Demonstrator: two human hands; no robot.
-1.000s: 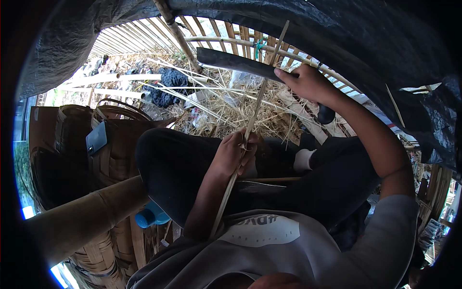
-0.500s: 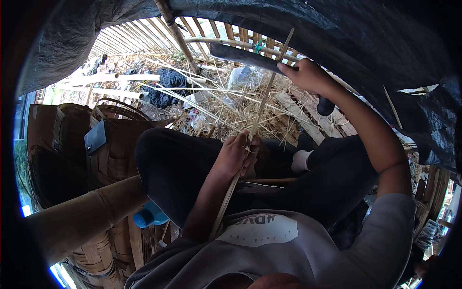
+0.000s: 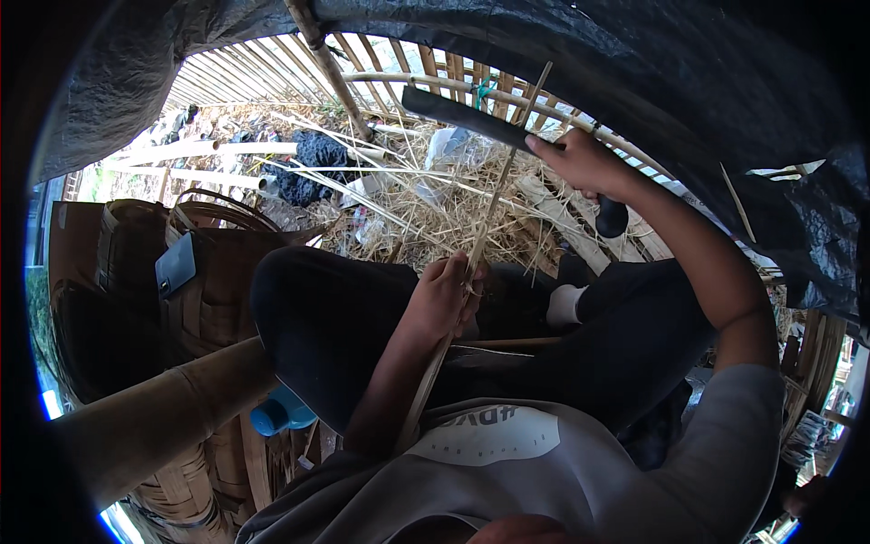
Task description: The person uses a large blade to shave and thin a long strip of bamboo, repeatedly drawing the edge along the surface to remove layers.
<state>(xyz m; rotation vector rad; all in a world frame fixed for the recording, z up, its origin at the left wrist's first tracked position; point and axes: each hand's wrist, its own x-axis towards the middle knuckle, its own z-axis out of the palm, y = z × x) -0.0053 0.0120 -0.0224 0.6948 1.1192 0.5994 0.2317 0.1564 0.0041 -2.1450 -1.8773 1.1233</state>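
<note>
A long, thin bamboo strip (image 3: 499, 186) slants up from my lap, its tip far out above my knees. My left hand (image 3: 446, 295) is closed around it between my legs, and the lower end runs along my left forearm to my shirt. Farther out, my right hand (image 3: 580, 161) grips a machete (image 3: 467, 116) by its dark handle, whose rounded end shows below my fist. The broad dark blade points left and crosses the strip's upper part; my right thumb lies close to the strip. Whether the edge touches it I cannot tell.
Bamboo shavings (image 3: 471, 208) cover the ground ahead, with cut bamboo pieces and a black bundle (image 3: 313, 168). A thick bamboo pole (image 3: 172, 412) juts in at left, near a blue bottle (image 3: 281, 412), woven baskets and a phone (image 3: 176, 267). Dark sheeting (image 3: 671, 82) hangs overhead.
The machete and my right hand have shifted slightly down along the strip and nearer me, and the blade has turned a little. My left hand keeps its hold, almost unmoved.
</note>
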